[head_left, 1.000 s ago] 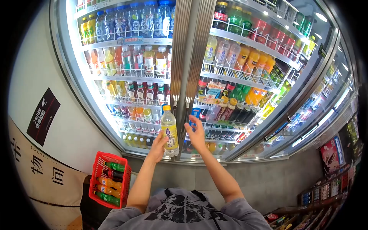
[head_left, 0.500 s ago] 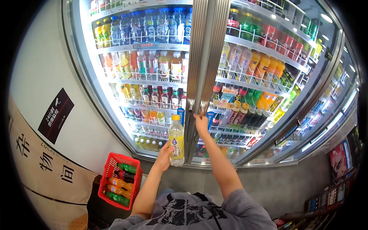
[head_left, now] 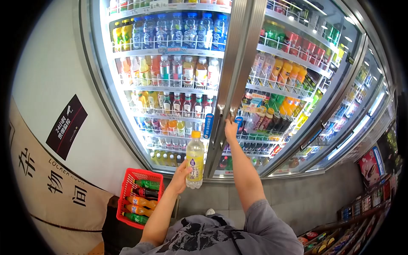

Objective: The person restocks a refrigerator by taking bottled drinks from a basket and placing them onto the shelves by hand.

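Note:
My left hand [head_left: 181, 176] is wrapped round a clear bottle [head_left: 195, 161] with a yellow cap and a yellow label, held upright before the left cooler door. My right hand [head_left: 230, 128] is closed on the handle edge of the right cooler door [head_left: 242, 76], near the seam between the two doors. A blue tag [head_left: 208, 126] is on the left door beside the seam, and another blue tag [head_left: 238, 123] shows just right of my right hand. Rows of drinks stand on the lit shelves behind both doors.
At the lower left stands a red basket [head_left: 123, 192] holding several green, dark and orange bottles. A white wall with a dark sign [head_left: 66, 126] is at the left. Low racks of packaged goods [head_left: 367, 202] stand at the lower right, on the grey floor [head_left: 272, 191].
My right hand, open a second ago, has closed on the door's handle edge. The whole view has shifted, so the basket and left shelves appear further right. The bottle remains in my left hand.

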A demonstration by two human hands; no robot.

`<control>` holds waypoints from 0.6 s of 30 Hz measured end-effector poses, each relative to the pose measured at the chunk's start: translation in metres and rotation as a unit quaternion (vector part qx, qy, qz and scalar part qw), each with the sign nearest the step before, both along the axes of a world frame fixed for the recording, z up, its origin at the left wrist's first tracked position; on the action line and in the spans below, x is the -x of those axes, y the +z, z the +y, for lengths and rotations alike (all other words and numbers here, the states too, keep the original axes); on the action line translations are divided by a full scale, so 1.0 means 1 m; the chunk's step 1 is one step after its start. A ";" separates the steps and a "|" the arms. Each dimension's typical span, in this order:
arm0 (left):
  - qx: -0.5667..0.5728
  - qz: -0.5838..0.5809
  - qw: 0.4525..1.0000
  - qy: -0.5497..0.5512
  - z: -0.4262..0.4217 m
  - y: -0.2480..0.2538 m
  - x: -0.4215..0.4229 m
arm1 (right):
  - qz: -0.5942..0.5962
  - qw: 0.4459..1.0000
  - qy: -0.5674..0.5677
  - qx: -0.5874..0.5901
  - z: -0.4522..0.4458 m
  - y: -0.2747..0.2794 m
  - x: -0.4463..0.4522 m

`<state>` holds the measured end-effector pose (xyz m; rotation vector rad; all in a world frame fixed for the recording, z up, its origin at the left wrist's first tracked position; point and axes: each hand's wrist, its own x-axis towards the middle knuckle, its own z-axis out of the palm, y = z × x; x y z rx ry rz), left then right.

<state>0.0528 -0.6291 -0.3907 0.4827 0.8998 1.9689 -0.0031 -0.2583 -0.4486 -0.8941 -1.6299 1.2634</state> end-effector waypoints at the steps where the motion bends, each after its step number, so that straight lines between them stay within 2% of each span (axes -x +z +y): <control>1: -0.002 -0.001 1.000 0.001 -0.005 -0.003 0.005 | -0.005 1.000 -0.010 -0.009 -0.009 0.008 -0.007; 2: 0.007 0.004 1.000 0.006 -0.008 -0.011 0.010 | 0.026 0.999 -0.023 0.002 -0.024 0.018 -0.015; 5: 0.038 0.003 0.999 0.005 -0.008 -0.032 0.022 | 0.021 0.999 -0.034 -0.017 -0.037 0.010 -0.035; 11: 0.011 0.001 0.999 -0.031 0.014 -0.021 0.021 | 0.038 0.999 -0.026 -0.008 -0.069 -0.010 -0.094; 13: 0.020 0.001 0.998 -0.053 0.022 -0.021 0.017 | 0.065 0.998 -0.014 0.001 -0.093 0.004 -0.119; 15: -0.010 -0.002 0.997 -0.081 0.032 -0.024 0.013 | 0.037 0.998 -0.048 -0.020 -0.104 -0.003 -0.142; 18: -0.010 0.010 0.995 -0.098 0.041 -0.003 -0.006 | 0.046 0.993 -0.090 -0.058 -0.117 -0.014 -0.178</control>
